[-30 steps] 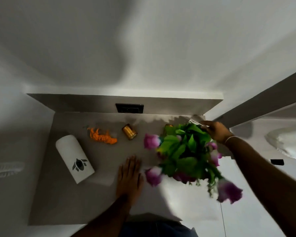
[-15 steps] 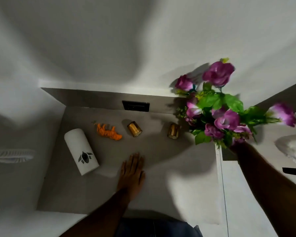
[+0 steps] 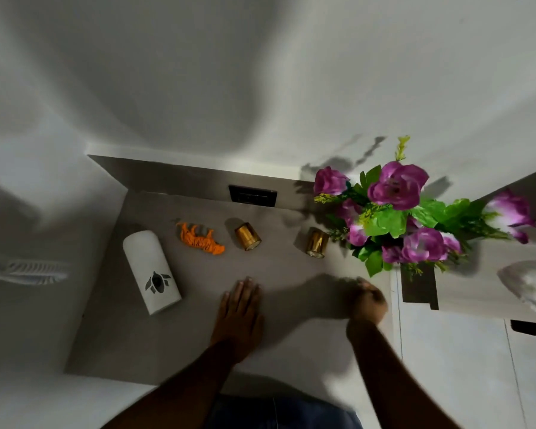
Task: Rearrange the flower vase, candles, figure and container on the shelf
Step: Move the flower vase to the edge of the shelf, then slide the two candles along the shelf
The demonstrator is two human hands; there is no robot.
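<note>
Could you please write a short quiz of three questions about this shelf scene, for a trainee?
1. True or false: the left hand lies flat and open on the shelf.
2. How many gold candles stand between the orange figure and the flowers?
3. Which thing is farthest left on the shelf: A) the white container, B) the flowers, C) a candle?

Key:
1. True.
2. Two; the second candle stands beside the flowers.
3. A.
</note>
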